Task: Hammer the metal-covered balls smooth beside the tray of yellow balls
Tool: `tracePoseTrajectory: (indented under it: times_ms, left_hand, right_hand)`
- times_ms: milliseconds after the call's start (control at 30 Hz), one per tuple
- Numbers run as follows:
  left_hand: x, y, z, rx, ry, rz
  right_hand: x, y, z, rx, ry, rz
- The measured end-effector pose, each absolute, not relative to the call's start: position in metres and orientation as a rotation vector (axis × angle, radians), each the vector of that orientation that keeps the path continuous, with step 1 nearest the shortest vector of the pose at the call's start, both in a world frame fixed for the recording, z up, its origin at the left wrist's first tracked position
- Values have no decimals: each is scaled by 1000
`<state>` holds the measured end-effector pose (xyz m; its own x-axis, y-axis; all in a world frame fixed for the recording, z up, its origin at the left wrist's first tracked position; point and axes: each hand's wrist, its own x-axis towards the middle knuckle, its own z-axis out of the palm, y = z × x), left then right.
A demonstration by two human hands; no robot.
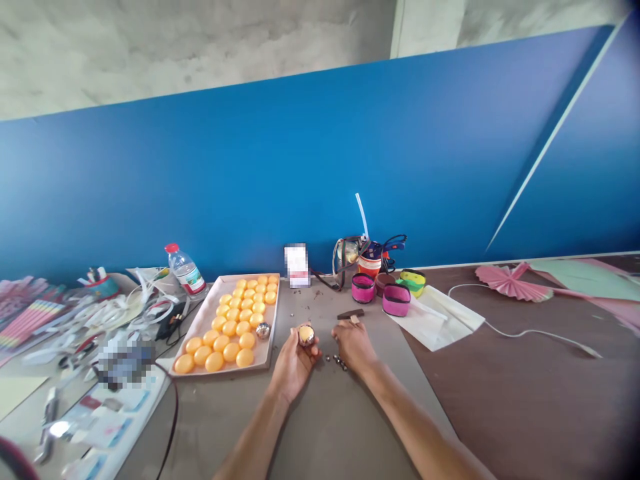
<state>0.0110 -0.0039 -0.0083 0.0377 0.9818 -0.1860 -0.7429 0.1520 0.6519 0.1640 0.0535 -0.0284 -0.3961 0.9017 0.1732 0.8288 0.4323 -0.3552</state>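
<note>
My left hand (295, 363), palm up, has its fingers closed round a ball (306, 335) with a shiny silver covering and a pale yellow-orange patch showing on top. My right hand (355, 345) is just to the right, low over the table, its fingers curled together; whatever they pinch, if anything, is too small to make out. Several small shiny silver pieces (340, 362) lie on the grey mat (345, 420) beside that hand. Beyond its knuckles is a short dark brown strip (351, 313).
To the left, a shallow tray (220, 375) carries several orange balls (231, 352) and one silver ball (263, 330). Cables and stationery crowd the far left near a bottle (189, 272). Pink and green bands (396, 300), a white paper sheet (445, 320) and a white cable (530, 335) lie right.
</note>
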Motion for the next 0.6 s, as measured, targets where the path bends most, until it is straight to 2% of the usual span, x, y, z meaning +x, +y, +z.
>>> tracePoseTrajectory:
  times_ms: [400, 600]
  left_hand:
    - [12, -3, -7, 426, 690, 1397]
    - [12, -4, -6, 434, 658, 1396]
  right_hand:
    - [166, 47, -20, -1304, -2132, 366]
    - [161, 43, -15, -1224, -1864, 857]
